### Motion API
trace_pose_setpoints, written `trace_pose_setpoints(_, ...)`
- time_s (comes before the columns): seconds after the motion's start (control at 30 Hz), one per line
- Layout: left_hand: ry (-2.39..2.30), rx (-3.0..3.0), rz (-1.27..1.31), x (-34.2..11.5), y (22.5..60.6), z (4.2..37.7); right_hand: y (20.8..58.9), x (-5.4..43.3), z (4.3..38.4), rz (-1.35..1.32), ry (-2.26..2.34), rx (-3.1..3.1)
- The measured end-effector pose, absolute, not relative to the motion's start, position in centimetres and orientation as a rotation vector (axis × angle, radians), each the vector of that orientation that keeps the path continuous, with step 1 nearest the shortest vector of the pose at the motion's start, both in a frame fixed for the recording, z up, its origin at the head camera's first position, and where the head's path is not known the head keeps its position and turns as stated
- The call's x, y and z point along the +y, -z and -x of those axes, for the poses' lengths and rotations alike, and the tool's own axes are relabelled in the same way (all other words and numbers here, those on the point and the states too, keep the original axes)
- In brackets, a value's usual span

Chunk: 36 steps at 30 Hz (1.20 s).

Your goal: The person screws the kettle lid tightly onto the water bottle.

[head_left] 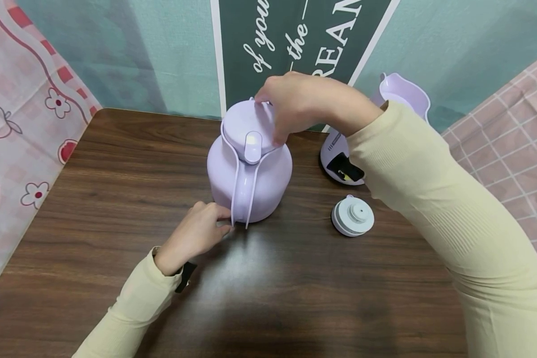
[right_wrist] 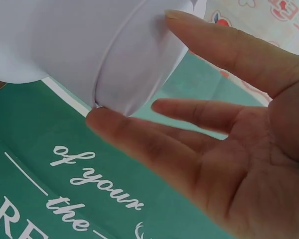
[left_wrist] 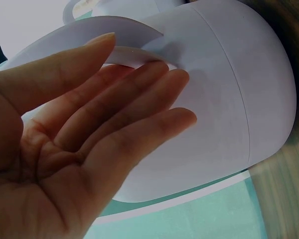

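A lavender thermos jug stands upright on the wooden table, its handle facing the wearer. On its top sits a round lavender lid with a pale button tab. My right hand holds this lid across its rim, thumb on the near side and a finger at the far edge; in the right wrist view the other fingers stay off it. The left hand is at the lower end of the handle, its fingers fairly straight, with fingertips right at the handle and body.
A pale round stopper lies right of the jug. Behind it, partly hidden by my right sleeve, are a lavender rounded base and an open lavender vessel. A green lettered poster hangs behind the table.
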<state>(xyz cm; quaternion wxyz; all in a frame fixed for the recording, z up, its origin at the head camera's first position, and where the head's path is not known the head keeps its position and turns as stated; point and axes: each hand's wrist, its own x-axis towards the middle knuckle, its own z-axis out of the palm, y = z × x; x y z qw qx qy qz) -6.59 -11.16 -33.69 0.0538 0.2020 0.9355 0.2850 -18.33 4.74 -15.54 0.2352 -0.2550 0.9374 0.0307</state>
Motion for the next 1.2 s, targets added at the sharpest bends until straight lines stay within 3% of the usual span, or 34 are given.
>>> trace_pose_setpoints(0.9,-0.878,2.84,-0.635,-11.26,33.39,6.61,15.36,4.84,18.26,0.61,-0.014,2.585)
trace_pose_setpoints(1.2,-0.877,2.841,-0.614,-11.22,33.64,6.66,15.49,4.82,18.89,0.692,-0.145,2.574)
